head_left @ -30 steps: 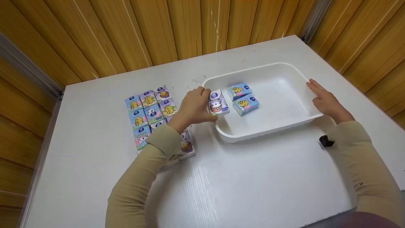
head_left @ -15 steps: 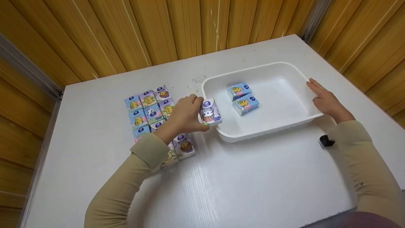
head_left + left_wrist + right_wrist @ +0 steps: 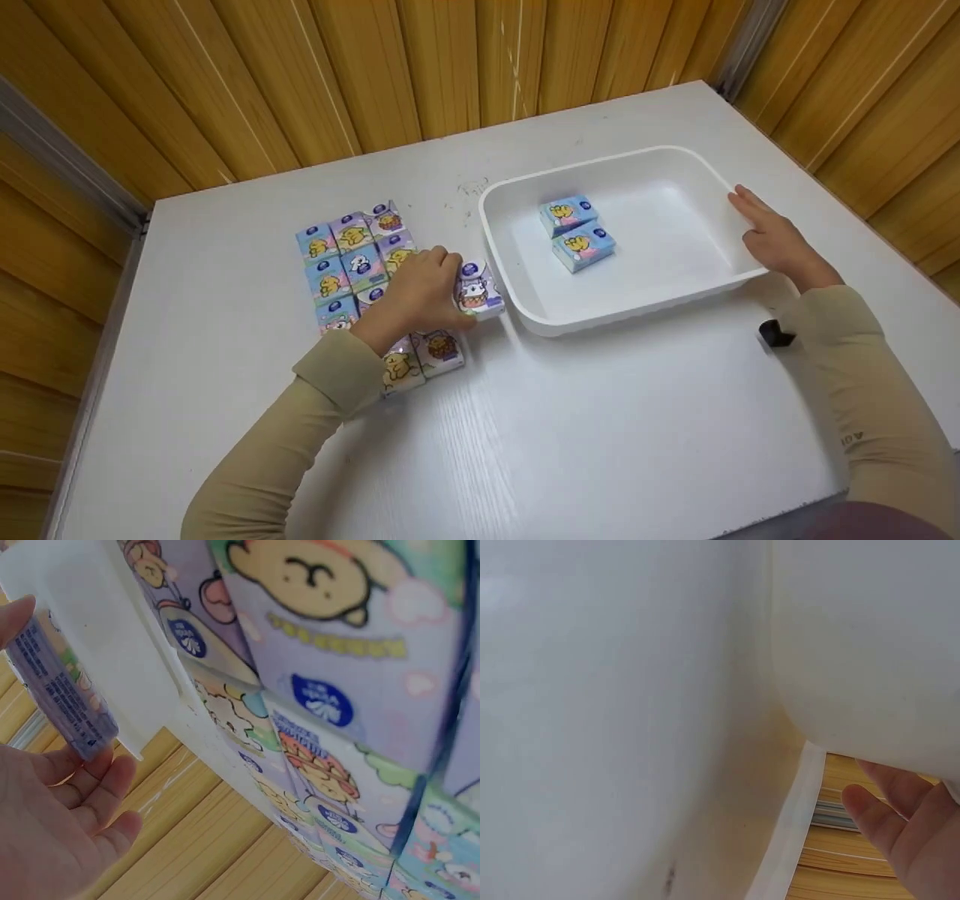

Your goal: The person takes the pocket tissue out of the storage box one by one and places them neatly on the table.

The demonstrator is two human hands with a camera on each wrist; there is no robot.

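My left hand (image 3: 416, 292) pinches a purple tissue pack (image 3: 478, 294) between thumb and fingers, just outside the left wall of a white plastic tub (image 3: 551, 328). In the left wrist view, the printed side of this pack (image 3: 64, 694) shows between thumb and fingertips. Under and beside that hand lie several more tissue packs (image 3: 364, 264) in tight rows, purple and blue, partly covered by the hand. Two blue tissue packs (image 3: 583, 246) sit inside the tub, near its left end. With fingers extended, my right hand (image 3: 776, 240) touches the tub's right rim.
A small black object (image 3: 776, 334) lies on the white table (image 3: 600, 435) near the right forearm. Yellow wood-slat panels (image 3: 442, 67) stand behind and on both sides of the table.
My left hand has drawn the purple tissue pack from over the tub's left rim, left and toward me, down beside the rows. The right hand has stayed at the rim.
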